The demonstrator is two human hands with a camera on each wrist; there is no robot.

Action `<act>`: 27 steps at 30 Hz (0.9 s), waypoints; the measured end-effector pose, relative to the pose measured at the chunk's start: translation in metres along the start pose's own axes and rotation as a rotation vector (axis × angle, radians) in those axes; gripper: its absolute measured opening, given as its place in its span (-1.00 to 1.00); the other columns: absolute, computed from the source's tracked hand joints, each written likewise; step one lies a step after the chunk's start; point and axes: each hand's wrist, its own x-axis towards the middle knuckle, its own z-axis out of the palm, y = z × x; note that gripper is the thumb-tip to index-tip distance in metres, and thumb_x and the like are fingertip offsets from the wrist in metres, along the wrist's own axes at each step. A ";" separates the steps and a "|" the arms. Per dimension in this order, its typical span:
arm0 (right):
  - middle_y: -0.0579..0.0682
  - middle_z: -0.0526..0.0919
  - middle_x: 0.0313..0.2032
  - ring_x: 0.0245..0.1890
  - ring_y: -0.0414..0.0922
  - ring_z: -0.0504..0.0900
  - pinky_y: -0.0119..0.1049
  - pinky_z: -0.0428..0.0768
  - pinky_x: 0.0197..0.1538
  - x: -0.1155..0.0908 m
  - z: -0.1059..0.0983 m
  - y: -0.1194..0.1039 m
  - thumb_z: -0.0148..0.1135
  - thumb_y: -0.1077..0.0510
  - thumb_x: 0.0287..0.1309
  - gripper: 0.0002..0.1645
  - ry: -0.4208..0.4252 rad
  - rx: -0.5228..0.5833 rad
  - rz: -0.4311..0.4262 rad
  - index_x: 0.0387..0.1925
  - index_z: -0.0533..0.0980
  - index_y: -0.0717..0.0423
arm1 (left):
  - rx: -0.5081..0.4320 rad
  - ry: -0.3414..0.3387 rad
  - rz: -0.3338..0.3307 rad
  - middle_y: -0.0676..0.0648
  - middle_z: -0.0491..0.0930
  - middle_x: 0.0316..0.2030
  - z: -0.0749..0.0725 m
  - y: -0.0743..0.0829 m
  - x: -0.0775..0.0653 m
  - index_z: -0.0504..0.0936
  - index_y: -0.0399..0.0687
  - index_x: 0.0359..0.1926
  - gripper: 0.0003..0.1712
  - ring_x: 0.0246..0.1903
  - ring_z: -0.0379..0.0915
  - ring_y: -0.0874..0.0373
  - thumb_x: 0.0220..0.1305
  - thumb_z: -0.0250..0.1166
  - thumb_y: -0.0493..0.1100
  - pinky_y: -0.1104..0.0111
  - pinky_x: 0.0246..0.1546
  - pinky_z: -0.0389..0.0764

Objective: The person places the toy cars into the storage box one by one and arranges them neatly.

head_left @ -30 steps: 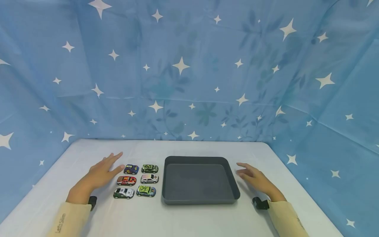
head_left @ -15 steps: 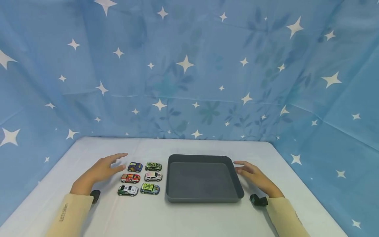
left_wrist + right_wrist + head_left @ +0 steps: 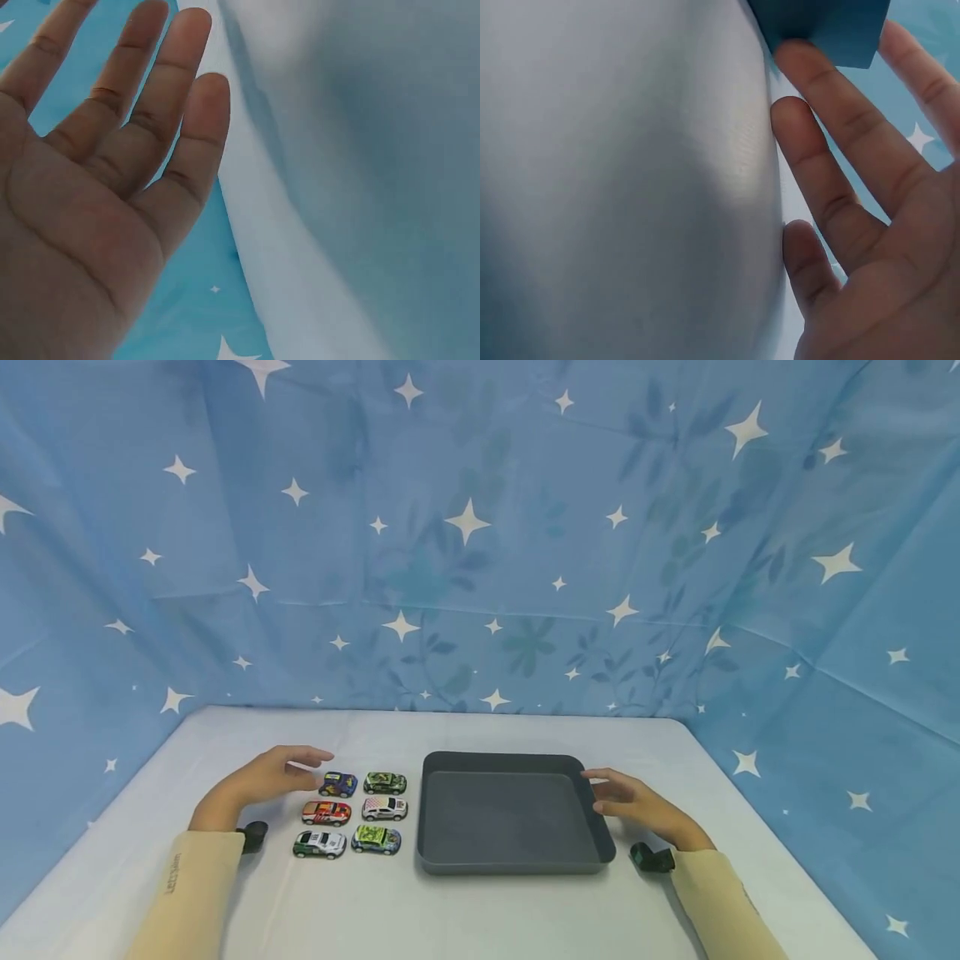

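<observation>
My left hand [image 3: 266, 776] is at the far left of the toy cars, thumb tip right at the blue toy car [image 3: 338, 784] and index finger reaching above it. Its fingers [image 3: 154, 112] are spread and hold nothing in the left wrist view. Over at the grey tray [image 3: 517, 867], my right hand [image 3: 637, 803] has its fingertips at the right rim. The right wrist view shows relaxed fingers, one against a corner of the tray [image 3: 825, 34]. Beside the blue car is a green camouflage toy car [image 3: 386, 783]; a red toy car [image 3: 326, 813] sits just in front.
A white toy car [image 3: 385, 809], a white-and-green one [image 3: 319, 844] and a yellow-green one [image 3: 377, 839] complete two columns left of the tray. All stand on a white-covered table [image 3: 480, 914]. A blue star-patterned curtain [image 3: 480, 568] rises behind and along the sides.
My left hand has moved right to the blue car, its thumb and index finger drawing closer together. My right hand has moved left to the tray's rim. The cars and tray have stayed put.
</observation>
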 end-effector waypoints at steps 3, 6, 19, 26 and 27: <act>0.44 0.49 0.40 0.36 0.34 0.52 0.38 0.46 0.32 0.001 0.000 0.003 0.26 0.17 0.55 -0.28 -0.008 0.019 -0.011 0.57 0.28 0.35 | 0.004 -0.037 0.014 -0.57 0.51 0.25 0.002 -0.001 0.004 0.50 -0.50 0.39 -0.41 0.25 0.50 -0.53 0.46 0.40 -0.29 -0.28 0.20 0.59; 0.45 0.46 0.42 0.38 0.35 0.50 0.40 0.43 0.33 0.001 0.001 0.005 0.24 0.16 0.56 -0.26 -0.016 0.031 -0.013 0.59 0.26 0.35 | 0.025 -0.061 -0.015 -0.58 0.52 0.26 0.005 -0.001 0.007 0.51 -0.50 0.38 -0.39 0.28 0.45 -0.55 0.41 0.44 -0.30 -0.29 0.21 0.58; 0.41 0.49 0.40 0.39 0.33 0.50 0.52 0.36 0.35 -0.003 0.005 0.007 0.22 0.12 0.58 -0.23 0.018 0.044 0.012 0.63 0.22 0.30 | 0.057 -0.025 -0.079 -0.56 0.53 0.27 0.016 0.001 0.016 0.60 -0.44 0.31 -0.41 0.28 0.42 -0.59 0.35 0.50 -0.24 -0.36 0.21 0.51; 0.43 0.48 0.41 0.39 0.37 0.48 0.56 0.32 0.35 -0.004 0.006 0.008 0.18 0.13 0.61 -0.24 0.009 0.049 0.000 0.64 0.20 0.31 | 0.119 0.005 -0.088 -0.57 0.58 0.21 0.021 0.004 0.019 0.65 -0.44 0.22 -0.49 0.27 0.45 -0.60 0.34 0.51 -0.25 -0.35 0.22 0.52; 0.44 0.47 0.41 0.40 0.37 0.47 0.57 0.31 0.35 -0.004 0.006 0.007 0.18 0.13 0.61 -0.24 0.009 0.050 0.001 0.64 0.20 0.31 | 0.129 0.010 -0.095 -0.57 0.58 0.19 0.022 0.005 0.019 0.66 -0.43 0.21 -0.50 0.26 0.46 -0.59 0.34 0.51 -0.25 -0.34 0.21 0.52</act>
